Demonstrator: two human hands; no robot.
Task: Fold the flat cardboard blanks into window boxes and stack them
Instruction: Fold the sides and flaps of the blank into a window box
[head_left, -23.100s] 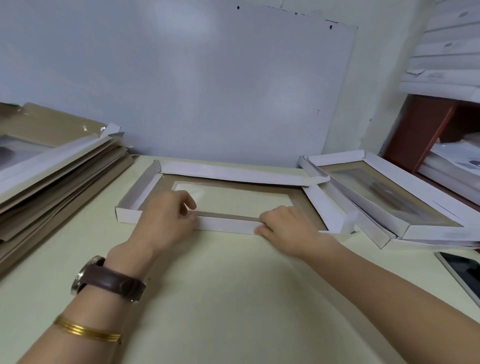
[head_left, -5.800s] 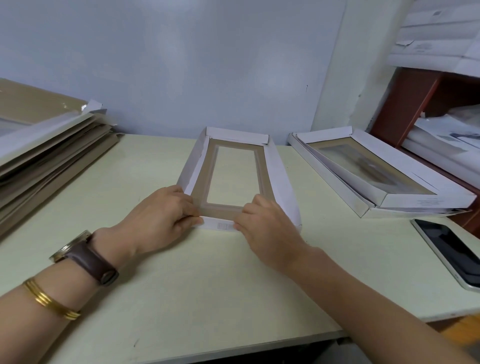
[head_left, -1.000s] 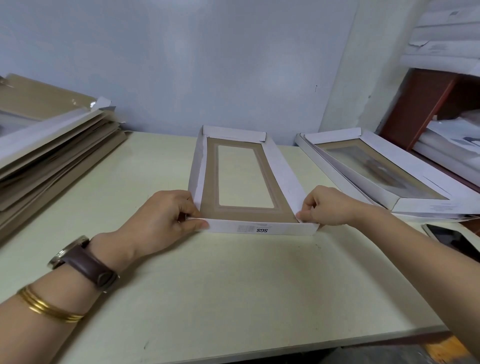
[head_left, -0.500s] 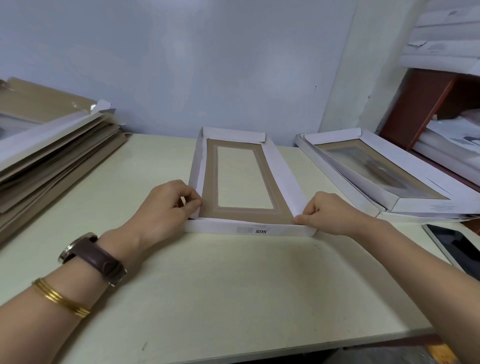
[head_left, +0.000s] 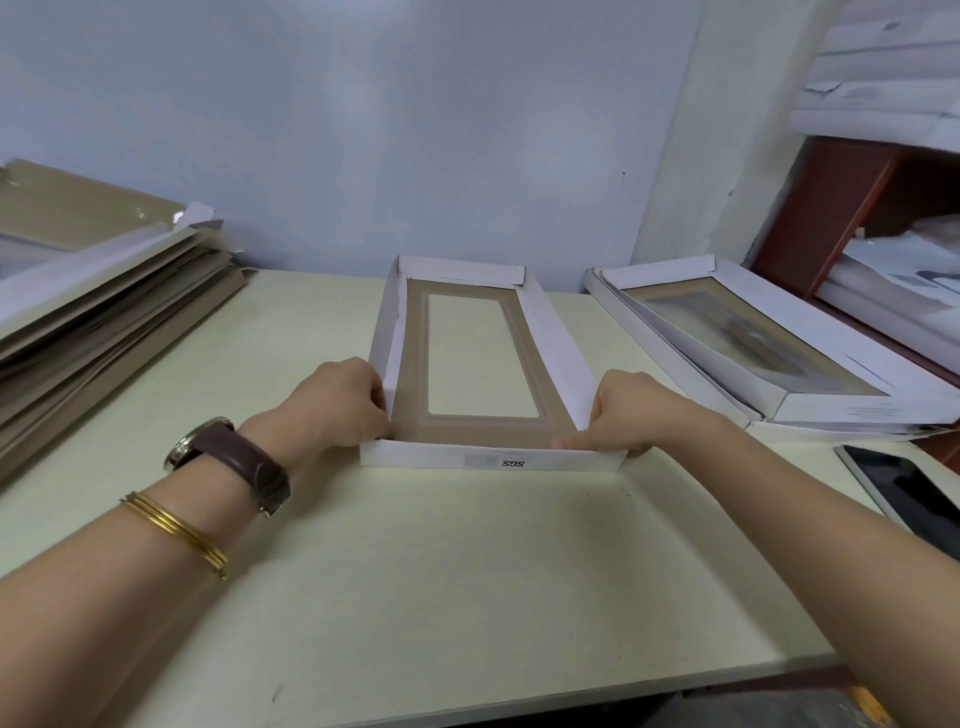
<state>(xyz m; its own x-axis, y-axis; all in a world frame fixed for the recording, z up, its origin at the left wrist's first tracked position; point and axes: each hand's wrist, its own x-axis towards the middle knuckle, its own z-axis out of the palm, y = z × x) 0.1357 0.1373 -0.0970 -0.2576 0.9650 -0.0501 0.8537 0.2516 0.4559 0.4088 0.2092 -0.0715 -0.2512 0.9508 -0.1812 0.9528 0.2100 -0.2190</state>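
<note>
A white window box (head_left: 491, 459) with a brown inner face and a clear window lies lengthwise in the middle of the table, its four walls raised. My left hand (head_left: 340, 402) grips its near left corner, fingers curled over the left wall. At the near right corner my right hand (head_left: 626, 413) holds the wall, thumb lying along the inside of the front wall. A stack of folded window boxes (head_left: 810, 358) sits to the right. Flat cardboard blanks (head_left: 98, 301) are piled at the left.
A phone or tablet (head_left: 906, 493) lies near the table's right edge. Behind the folded boxes stands a brown shelf (head_left: 841, 208) holding more white boxes. The pale table (head_left: 441, 597) ends at a wall behind and a front edge close to me.
Both hands have settled on the near corners and the front wall now stands upright. The side walls are pulled in closer to vertical than a second ago.
</note>
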